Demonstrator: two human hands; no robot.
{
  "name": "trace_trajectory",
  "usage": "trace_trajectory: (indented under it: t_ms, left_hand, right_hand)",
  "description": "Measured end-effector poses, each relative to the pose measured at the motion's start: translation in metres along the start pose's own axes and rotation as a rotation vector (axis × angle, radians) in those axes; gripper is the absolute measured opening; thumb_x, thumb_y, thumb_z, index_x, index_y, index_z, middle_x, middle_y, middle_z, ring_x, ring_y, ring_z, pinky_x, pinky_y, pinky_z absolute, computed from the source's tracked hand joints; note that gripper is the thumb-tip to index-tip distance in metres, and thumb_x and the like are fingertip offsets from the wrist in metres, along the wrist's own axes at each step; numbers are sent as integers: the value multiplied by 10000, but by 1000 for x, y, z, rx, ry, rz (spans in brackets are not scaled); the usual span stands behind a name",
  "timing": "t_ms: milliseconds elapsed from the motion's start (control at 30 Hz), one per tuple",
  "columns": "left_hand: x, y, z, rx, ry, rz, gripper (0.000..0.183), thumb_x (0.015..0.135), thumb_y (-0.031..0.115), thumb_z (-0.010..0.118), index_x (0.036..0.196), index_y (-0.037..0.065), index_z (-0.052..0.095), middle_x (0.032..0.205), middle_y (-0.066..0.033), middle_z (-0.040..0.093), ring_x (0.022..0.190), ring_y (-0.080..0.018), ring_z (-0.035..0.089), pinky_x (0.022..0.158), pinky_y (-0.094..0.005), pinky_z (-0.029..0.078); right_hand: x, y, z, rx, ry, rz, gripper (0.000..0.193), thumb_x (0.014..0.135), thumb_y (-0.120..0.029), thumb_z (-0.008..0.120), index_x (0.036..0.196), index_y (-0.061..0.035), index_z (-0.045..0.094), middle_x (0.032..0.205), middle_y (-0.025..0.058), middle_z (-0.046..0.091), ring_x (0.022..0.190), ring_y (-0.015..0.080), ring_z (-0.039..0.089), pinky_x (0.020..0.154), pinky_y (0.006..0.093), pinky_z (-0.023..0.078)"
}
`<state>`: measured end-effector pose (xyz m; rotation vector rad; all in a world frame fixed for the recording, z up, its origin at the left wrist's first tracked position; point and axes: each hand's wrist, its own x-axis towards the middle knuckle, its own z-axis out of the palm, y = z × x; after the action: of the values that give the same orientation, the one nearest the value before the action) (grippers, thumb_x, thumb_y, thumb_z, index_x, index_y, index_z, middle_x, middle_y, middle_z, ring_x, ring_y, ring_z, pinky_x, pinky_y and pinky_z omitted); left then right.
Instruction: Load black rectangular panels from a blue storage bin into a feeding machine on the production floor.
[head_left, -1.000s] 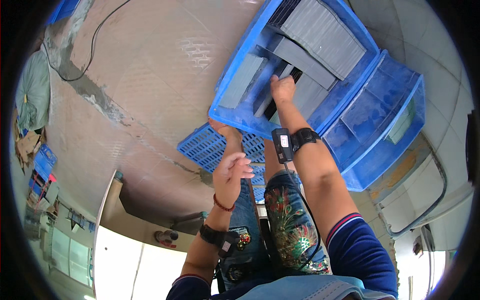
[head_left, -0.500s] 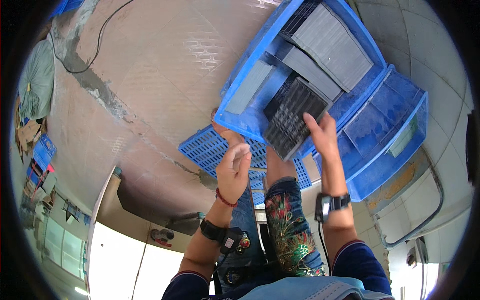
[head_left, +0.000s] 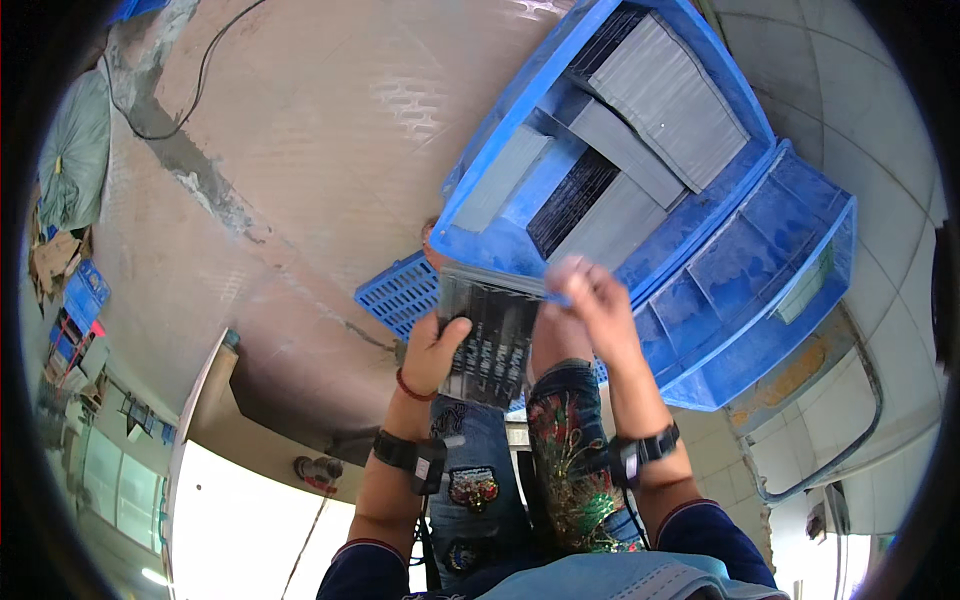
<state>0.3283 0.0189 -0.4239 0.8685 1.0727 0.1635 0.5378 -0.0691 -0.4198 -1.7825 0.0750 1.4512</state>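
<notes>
My left hand (head_left: 432, 355) grips the left edge of a dark stack of thin flat strips (head_left: 490, 345) with pale printed marks, its thumb lying over the face. The stack is held above my knees, tilted. My right hand (head_left: 592, 305) is smeared by motion beside the stack's upper right corner, its fingers curled. A small blue patch shows at its fingertips; whether it is held I cannot tell. Just beyond stands a large blue crate (head_left: 505, 98) with grey stacks (head_left: 668, 105) and a dark stack (head_left: 573, 203) lying inside.
A second blue bin (head_left: 760, 240) adjoins the crate on the right. Under my hands is a perforated blue crate (head_left: 398, 293). A black cable (head_left: 205, 70) lies on the tiled floor at the far left, near a tied green sack (head_left: 75, 165). A grey pipe (head_left: 835, 470) bends along the right wall.
The dark stack has come out of the crate toward me and left, passing from my right hand to my left. My right hand has moved left to the stack's upper corner.
</notes>
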Motion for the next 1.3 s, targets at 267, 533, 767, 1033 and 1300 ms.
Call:
trace_trajectory:
  t_ms: [267,533,767,1033,1300]
  left_hand:
    - [-2,-6,-18,-140,130,-63,321,902,231,523,1103,-18,549,1012,-18,590,891,-102,507,806,-269,405]
    - [-2,-10,-8,-118,79,-6,311,906,221,523,1099,-22,546,1003,-14,580,891,-94,489,795,-264,402]
    - [-3,-7,-5,-128,53,-31,331,908,222,519,1122,-30,525,1030,-24,568,914,-105,484,822,-272,397]
    - [-3,-6,-19,-94,81,-41,337,906,232,521,1122,-27,526,1021,-29,570,909,-112,490,820,-275,400]
    - [11,-28,-34,56,192,8,308,911,236,511,1061,-28,558,928,-36,598,832,-108,503,762,-272,421]
  right_hand:
    - [102,80,3,-1025,701,48,818,754,-372,663,1261,148,286,1122,336,479,1021,439,495,876,434,423]
    - [99,72,27,-1012,755,80,808,736,-256,685,1301,107,237,1124,280,465,1007,402,504,808,423,453]
    - [108,71,47,-1000,858,-87,752,672,-164,713,1269,50,310,1132,255,447,1073,385,434,911,442,362]
    - [131,94,41,-509,938,-118,827,578,-110,748,1237,93,293,1157,310,398,1095,438,398,971,429,327]
    - [145,80,33,-588,881,72,783,650,-218,740,1215,103,302,1142,306,489,1068,414,491,947,425,378]
